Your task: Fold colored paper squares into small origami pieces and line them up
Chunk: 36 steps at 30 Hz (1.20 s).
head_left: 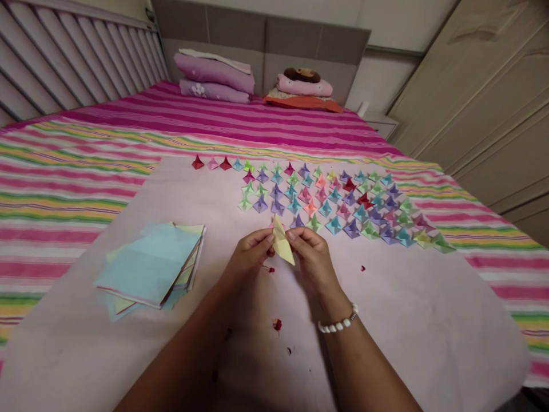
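Between my two hands is a pale yellow piece of folded paper (283, 245), narrow and pointed at top and bottom. My left hand (254, 247) pinches its left edge between thumb and fingers. On the other side, my right hand (312, 247) pinches the right edge, thumb on top; a white beaded bracelet (338, 326) circles that wrist. Just beyond the hands stand rows of small folded paper pieces (334, 194) in many colours, each with a raised point. A stack of square paper sheets (150, 263), light blue on top, lies left of my left hand.
A large pale sheet (407, 320) covers the striped bed (60, 200). Small dark red scraps (277, 325) lie on it near my forearms. Folded purple bedding (217, 77) and a pink folded pile (304, 86) rest by the headboard. A slatted rail (86, 51) runs along the left.
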### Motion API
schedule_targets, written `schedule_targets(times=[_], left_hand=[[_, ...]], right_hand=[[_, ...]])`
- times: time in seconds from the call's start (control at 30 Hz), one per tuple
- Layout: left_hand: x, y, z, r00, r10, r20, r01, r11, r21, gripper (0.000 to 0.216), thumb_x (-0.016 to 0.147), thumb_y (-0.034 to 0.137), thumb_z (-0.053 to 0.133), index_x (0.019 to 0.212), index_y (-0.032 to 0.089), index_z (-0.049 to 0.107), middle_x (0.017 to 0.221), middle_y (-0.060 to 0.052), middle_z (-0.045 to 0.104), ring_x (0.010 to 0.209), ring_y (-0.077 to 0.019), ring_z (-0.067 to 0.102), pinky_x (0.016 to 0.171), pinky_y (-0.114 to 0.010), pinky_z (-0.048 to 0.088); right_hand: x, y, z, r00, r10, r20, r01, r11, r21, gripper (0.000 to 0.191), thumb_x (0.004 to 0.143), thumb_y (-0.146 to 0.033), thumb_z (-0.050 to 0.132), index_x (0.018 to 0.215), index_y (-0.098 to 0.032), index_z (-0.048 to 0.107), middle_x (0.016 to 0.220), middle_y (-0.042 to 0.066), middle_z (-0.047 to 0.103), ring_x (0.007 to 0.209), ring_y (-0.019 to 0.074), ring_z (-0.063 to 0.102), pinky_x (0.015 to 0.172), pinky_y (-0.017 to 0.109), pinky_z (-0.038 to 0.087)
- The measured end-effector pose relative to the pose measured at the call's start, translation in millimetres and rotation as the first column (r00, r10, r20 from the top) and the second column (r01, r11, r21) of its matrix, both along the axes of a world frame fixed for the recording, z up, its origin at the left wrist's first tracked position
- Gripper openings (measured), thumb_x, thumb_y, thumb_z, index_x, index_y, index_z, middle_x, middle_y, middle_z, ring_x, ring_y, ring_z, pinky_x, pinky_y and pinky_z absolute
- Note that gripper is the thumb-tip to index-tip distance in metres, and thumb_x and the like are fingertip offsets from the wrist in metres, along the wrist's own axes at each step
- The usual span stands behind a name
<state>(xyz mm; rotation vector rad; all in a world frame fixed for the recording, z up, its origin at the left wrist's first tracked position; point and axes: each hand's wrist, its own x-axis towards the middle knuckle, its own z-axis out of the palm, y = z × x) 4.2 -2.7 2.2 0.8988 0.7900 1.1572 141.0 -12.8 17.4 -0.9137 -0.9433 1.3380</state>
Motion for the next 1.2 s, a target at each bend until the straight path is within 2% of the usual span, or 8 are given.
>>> schedule_targets(times=[0.3,0.63,0.83,0.9,0.97,1.07,1.13,1.2], left_hand=[[-1,0,2.3,1.0,-0.006,0.029,0.007,0.999,-0.036,0.035,0.069,0.038,0.076,0.094,0.013,0.072,0.065,0.001,0.055,0.059,-0.0091,0.048,0.062,-0.024,0.041],[-1,1,1.3,0.998,0.06,0.02,-0.058,0.996,-0.073,0.038,0.064,0.039,0.079,0.09,0.013,0.072,0.065,0.001,0.059,0.056,-0.0063,0.046,0.057,-0.021,0.038],[-1,-1,4.7,0.953,0.203,-0.224,-0.192,0.979,0.071,0.039,0.077,0.043,0.068,0.103,0.014,0.068,0.074,-0.002,0.062,0.058,-0.0084,0.051,0.056,-0.022,0.041],[-1,-6,8.0,0.858,0.394,-0.33,-0.334,0.916,0.225,0.038,0.082,0.041,0.063,0.11,0.015,0.065,0.081,-0.003,0.062,0.057,-0.0077,0.049,0.055,-0.022,0.041],[-1,-12,9.8,0.715,0.618,-0.326,-0.445,0.763,0.469,0.029,0.084,0.034,0.062,0.106,0.017,0.064,0.082,-0.001,0.058,0.055,-0.0068,0.046,0.055,-0.022,0.041],[1,-24,9.0,0.645,0.727,-0.236,-0.331,0.544,0.771,0.011,0.081,0.022,0.064,0.091,0.019,0.063,0.073,0.002,0.053,0.055,-0.0067,0.046,0.054,-0.02,0.04],[4,-30,7.1,0.664,0.678,-0.316,-0.149,0.534,0.832,0.008,0.078,0.018,0.066,0.083,0.019,0.06,0.068,0.003,0.054,0.052,-0.0063,0.045,0.052,-0.02,0.039],[8,-32,5.2,0.657,0.657,-0.37,-0.085,0.552,0.83,0.008,0.078,0.016,0.065,0.081,0.02,0.059,0.069,0.002,0.055,0.053,-0.0065,0.046,0.053,-0.02,0.039]], right_hand=[[1,0,1.4,1.0,0.017,-0.004,-0.017,1.0,-0.01,0.013,0.071,-0.033,0.074,0.071,-0.02,0.07,0.062,-0.002,0.063,0.057,0.0116,0.052,0.057,0.025,0.041],[-1,2,4.4,0.99,-0.081,0.112,0.076,0.996,0.048,0.022,0.063,-0.032,0.078,0.081,-0.021,0.073,0.065,-0.001,0.069,0.058,0.0138,0.061,0.06,0.028,0.051],[-3,2,4.5,0.969,-0.181,0.168,0.164,0.98,0.109,0.015,0.065,-0.03,0.074,0.074,-0.02,0.069,0.056,-0.004,0.062,0.05,0.012,0.054,0.051,0.026,0.047],[-4,1,3.3,0.947,-0.256,0.194,0.233,0.963,0.133,0.014,0.067,-0.03,0.072,0.075,-0.019,0.068,0.057,-0.003,0.061,0.051,0.012,0.053,0.05,0.026,0.045],[-4,1,1.1,0.915,-0.345,0.21,0.316,0.935,0.159,0.015,0.069,-0.031,0.071,0.077,-0.018,0.067,0.062,-0.001,0.063,0.054,0.0123,0.054,0.052,0.026,0.045],[-5,-1,-3.0,0.859,-0.448,0.25,0.399,0.89,0.222,0.015,0.074,-0.031,0.069,0.082,-0.019,0.067,0.069,0.0,0.064,0.061,0.0132,0.055,0.059,0.027,0.046],[-5,-2,-5.0,0.838,-0.464,0.286,0.397,0.879,0.265,0.013,0.078,-0.031,0.068,0.083,-0.019,0.068,0.071,0.0,0.063,0.064,0.0133,0.055,0.061,0.027,0.045],[-6,-4,-6.0,0.835,-0.458,0.306,0.377,0.88,0.287,0.011,0.08,-0.031,0.067,0.084,-0.02,0.068,0.07,-0.001,0.062,0.064,0.0133,0.054,0.061,0.027,0.044]])
